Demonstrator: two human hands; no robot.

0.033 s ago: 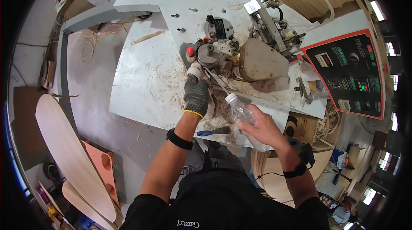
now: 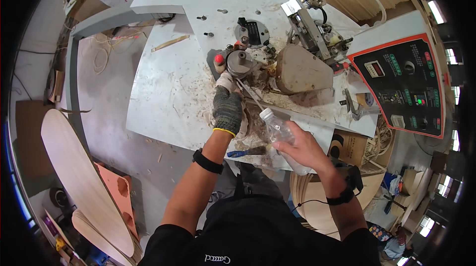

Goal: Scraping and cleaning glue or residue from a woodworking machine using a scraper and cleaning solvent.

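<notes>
My left hand (image 2: 227,109), in a dark grey knit glove with a yellow cuff, is closed on a whitish rag (image 2: 225,81). The rag touches the near side of a round metal roller (image 2: 240,61) on the machine; my fingertips are hidden by it. Bare, my right hand (image 2: 306,149) wraps round a clear plastic bottle (image 2: 278,129), tilted with its white cap up and to the left. A thin pale spout (image 2: 250,93) runs from the cap to the roller's near edge. Below the bottle lies a brush (image 2: 239,154) with a blue handle.
The dusty white machine table (image 2: 168,87) bears a red button (image 2: 219,59), a brown metal housing (image 2: 305,70) and wood scraps. To the right stands a red-edged black control panel (image 2: 401,85). Long curved wooden boards (image 2: 82,166) lean at the left; more curved pieces (image 2: 317,199) sit by my right forearm.
</notes>
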